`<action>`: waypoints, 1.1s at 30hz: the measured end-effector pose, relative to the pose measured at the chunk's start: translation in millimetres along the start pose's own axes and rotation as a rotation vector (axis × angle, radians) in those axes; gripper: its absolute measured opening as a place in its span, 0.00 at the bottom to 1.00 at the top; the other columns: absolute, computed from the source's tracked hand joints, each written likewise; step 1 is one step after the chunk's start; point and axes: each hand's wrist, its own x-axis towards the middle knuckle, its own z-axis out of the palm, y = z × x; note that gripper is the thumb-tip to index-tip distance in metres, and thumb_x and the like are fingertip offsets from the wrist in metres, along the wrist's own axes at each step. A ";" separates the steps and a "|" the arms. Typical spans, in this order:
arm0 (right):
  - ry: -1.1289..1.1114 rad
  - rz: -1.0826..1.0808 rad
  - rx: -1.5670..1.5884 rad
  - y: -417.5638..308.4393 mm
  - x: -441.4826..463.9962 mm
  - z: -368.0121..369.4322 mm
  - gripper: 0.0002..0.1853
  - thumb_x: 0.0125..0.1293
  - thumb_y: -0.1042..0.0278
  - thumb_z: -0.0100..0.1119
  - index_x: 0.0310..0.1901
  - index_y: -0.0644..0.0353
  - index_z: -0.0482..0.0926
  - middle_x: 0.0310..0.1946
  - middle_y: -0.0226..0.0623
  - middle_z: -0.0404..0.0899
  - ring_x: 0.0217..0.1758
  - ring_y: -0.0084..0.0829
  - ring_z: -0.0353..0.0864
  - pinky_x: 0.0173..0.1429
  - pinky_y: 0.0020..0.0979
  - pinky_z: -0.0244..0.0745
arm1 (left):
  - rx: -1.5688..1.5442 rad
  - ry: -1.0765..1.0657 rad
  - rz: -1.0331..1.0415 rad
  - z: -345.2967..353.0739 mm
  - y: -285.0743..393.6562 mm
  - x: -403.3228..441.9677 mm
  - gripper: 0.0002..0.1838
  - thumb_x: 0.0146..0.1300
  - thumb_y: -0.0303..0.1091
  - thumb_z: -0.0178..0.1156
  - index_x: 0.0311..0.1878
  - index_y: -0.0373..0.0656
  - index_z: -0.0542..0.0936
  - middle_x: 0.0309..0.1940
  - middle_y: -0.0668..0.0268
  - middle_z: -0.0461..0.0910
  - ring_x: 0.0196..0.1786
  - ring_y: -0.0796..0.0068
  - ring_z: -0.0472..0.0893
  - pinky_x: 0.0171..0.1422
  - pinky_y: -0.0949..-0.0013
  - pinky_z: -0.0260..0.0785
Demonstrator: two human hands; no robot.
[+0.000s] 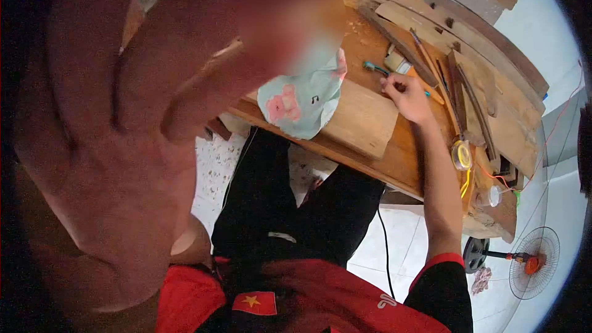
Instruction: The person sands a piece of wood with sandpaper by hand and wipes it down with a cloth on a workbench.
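Observation:
My left hand (pixel 117 166) is raised very close to the camera and fills the left side of the view. Its fingers are stretched out and look empty, though the fingertips run out of frame or blur. Over on the workbench (pixel 404 169), my right hand (pixel 408 97) is closed around a slim toothbrush (pixel 370 66) with a teal head; a bit of teal handle shows past the hand. A pale blue cloth (pixel 302 102) with pink patterns drapes over one end of a wooden block (pixel 361 120). Just beyond my right hand is a small jar (pixel 396 60).
Wooden strips and boards (pixel 493 43) lie along the far side of the bench. A yellow tape measure (pixel 461 155) and a clear plastic cup (pixel 491 196) sit at its right end. A fan (pixel 534 264) stands on the floor, and a black cable (pixel 386 240) hangs down.

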 end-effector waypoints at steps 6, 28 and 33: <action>0.000 -0.014 0.006 -2.7 -3.8 0.1 0.15 0.71 0.63 0.65 0.32 0.68 0.82 0.27 0.38 0.85 0.37 0.27 0.83 0.48 0.34 0.77 | 0.004 -0.041 -0.018 -6.5 19.2 -9.2 0.33 0.82 0.55 0.46 0.69 0.31 0.76 0.67 0.50 0.79 0.68 0.62 0.80 0.75 0.59 0.70; -0.017 -0.027 0.000 -3.3 -1.0 1.1 0.14 0.74 0.66 0.63 0.32 0.69 0.81 0.26 0.33 0.84 0.32 0.20 0.76 0.40 0.30 0.73 | 0.807 0.783 -0.580 -204.7 23.1 -45.9 0.32 0.80 0.54 0.49 0.69 0.32 0.77 0.67 0.51 0.79 0.66 0.63 0.81 0.73 0.60 0.71; 0.021 -0.007 0.017 -2.7 -6.2 0.5 0.14 0.73 0.67 0.62 0.31 0.68 0.80 0.27 0.35 0.85 0.36 0.21 0.81 0.43 0.30 0.75 | 0.828 0.808 -0.665 -217.9 -2.9 -51.2 0.32 0.79 0.54 0.50 0.69 0.33 0.77 0.67 0.51 0.79 0.65 0.63 0.81 0.72 0.61 0.72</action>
